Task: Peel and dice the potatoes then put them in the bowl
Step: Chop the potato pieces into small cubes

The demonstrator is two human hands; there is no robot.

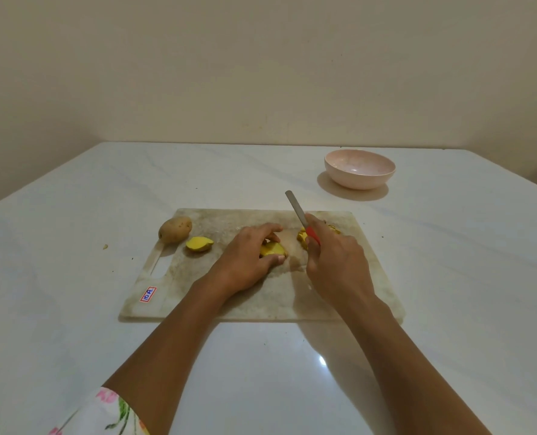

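A plain cream wall stands behind a white desk (72, 199) with a glossy, marble-like top that reflects a lamp. In the middle of the desk lies a rectangular cutting board (261, 299), pale and much stained, with a slot handle at its left end and a small red and blue sticker (148, 294) near its front left corner.

At the far left corner of the board rests a whole potato (175, 229), oval, with brown matte skin. Just beside it, more toward the board's centre, lies a peeled potato half (199, 243), yellow and smooth.

On the centre of the board the left hand (248, 255) curls its fingers and thumb round a yellow potato piece (272, 248) and holds it down. To the right of it the right hand (336, 262) grips the red handle of a knife (296, 210); the thin grey blade points up and away, above the board. Some yellow cut pieces (302, 237) lie behind this hand; their shape I cannot tell.

Beyond the board's far right corner, well apart, stands a round pink bowl (359, 180). A flowered sleeve (104, 412) covers the left upper arm.
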